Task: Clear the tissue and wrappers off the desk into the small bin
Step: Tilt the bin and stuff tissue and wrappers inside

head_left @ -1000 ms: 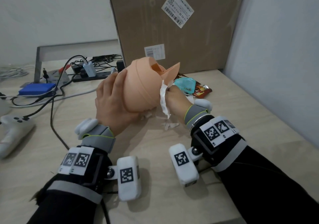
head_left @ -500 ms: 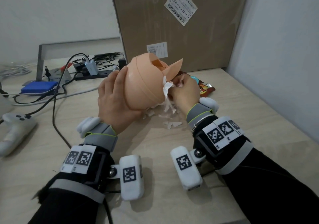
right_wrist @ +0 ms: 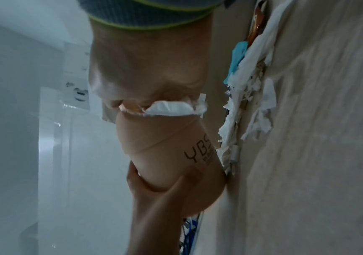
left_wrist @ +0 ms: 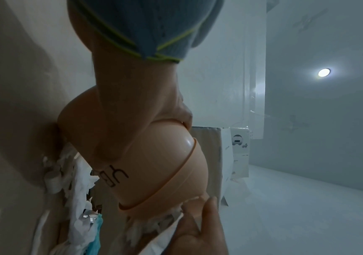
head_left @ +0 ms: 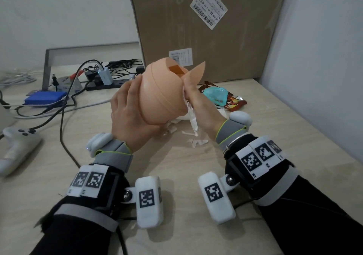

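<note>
My left hand [head_left: 129,113] grips the small peach bin [head_left: 161,93] round its lower body and holds it tilted above the desk, its lid flap swung open. My right hand [head_left: 198,105] pinches a white tissue [head_left: 193,117] against the bin's mouth; a torn strip hangs below the hand. The right wrist view shows the tissue [right_wrist: 169,107] bunched at the bin's [right_wrist: 165,141] rim under my fingers. Torn tissue scraps [head_left: 198,142] lie on the desk under the bin. A teal wrapper [head_left: 216,95] and a brown wrapper [head_left: 234,102] lie behind my right hand.
A tall cardboard box [head_left: 206,28] stands at the back of the desk against the right wall. A power strip with tangled cables [head_left: 102,77] and a blue box [head_left: 45,98] are at the back left. A white game controller [head_left: 17,146] lies at the left edge.
My right hand has lifted the tissue from beside the bin up to its open mouth. The left hand has kept its hold on the tilted bin.
</note>
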